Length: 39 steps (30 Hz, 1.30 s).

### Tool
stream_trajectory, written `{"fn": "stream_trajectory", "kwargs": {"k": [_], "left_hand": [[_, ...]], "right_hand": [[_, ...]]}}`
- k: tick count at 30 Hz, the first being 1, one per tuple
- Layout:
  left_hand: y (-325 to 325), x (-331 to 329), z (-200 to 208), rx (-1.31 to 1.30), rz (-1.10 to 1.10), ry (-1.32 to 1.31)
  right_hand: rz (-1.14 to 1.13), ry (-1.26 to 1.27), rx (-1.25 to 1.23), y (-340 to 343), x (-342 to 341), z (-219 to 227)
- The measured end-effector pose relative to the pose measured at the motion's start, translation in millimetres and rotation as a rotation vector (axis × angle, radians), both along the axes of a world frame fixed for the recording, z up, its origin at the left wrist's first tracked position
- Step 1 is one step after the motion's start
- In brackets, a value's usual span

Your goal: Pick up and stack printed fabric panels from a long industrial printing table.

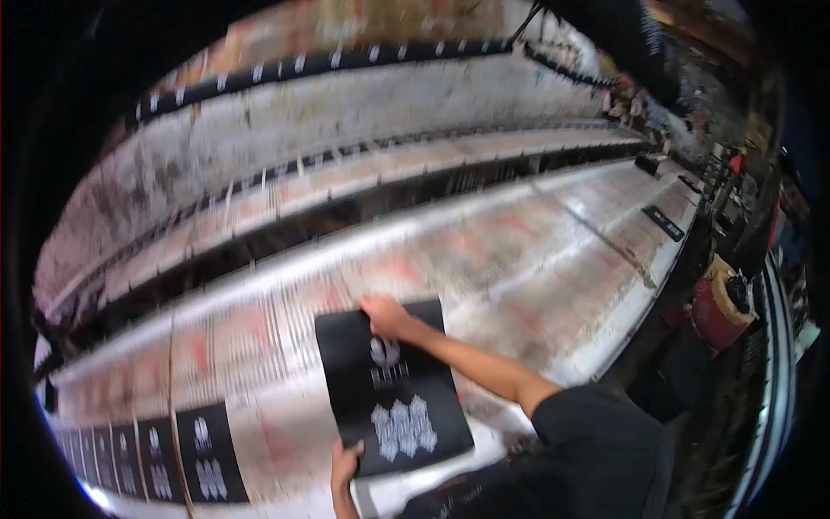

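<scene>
Black sheet: white-printed, just ahead of the torso, between the two hands and over the long, red-stained table.
Sheet's long axis: runs from far edge to near edge, leaning slightly, across the table's length rather than along it.
Right hand: holds the far edge, fingers closed over it, forearm reaching past the sheet's right side.
Left hand: pinches near the near-left corner, thumb on the printed face.
Nearer hand: the left is closer to the body; both touch the sheet.
Sheet against table: flat or partly raised, cannot tell.
Row of black sheets: lies left of the held one, a bare strip between.
</scene>
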<state>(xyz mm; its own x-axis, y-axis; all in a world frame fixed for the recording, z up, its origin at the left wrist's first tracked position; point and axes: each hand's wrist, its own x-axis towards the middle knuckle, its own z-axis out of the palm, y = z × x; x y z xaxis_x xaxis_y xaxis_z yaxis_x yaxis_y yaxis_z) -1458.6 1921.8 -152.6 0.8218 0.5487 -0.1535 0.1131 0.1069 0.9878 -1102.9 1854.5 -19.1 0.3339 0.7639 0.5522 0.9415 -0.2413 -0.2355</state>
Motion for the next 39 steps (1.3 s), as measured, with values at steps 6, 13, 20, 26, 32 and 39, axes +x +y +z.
{"fn": "stream_trajectory", "kwargs": {"k": [6, 13, 20, 26, 32, 39], "left_hand": [[-8.0, 27.1, -144.9, 0.088, 0.025, 0.306], [3.5, -1.0, -128.7, -0.576, 0.052, 0.428], [-7.5, 13.8, -128.5, 0.042, -0.06, 0.615], [-13.3, 19.2, -145.4, 0.339, 0.007, 0.708], [9.5, 1.1, -116.6, 0.776, 0.114, 0.585], [-12.5, 175.8, 85.3, 0.783, 0.255, -0.042]], "right_hand": [[-0.061, 0.256, -0.241, -38.2, -64.5, -100.8], [-0.71, 1.321, -0.576, -179.2, -136.6, -226.1], [-0.627, 1.141, -0.293, -196.6, -178.7, -270.9], [-0.733, 1.032, -0.368, -205.1, -172.6, -260.3], [-0.674, 0.908, -0.376, -241.8, -164.1, -248.6], [-0.501, 0.735, -0.187, -359.7, -26.4, -186.1]]}}
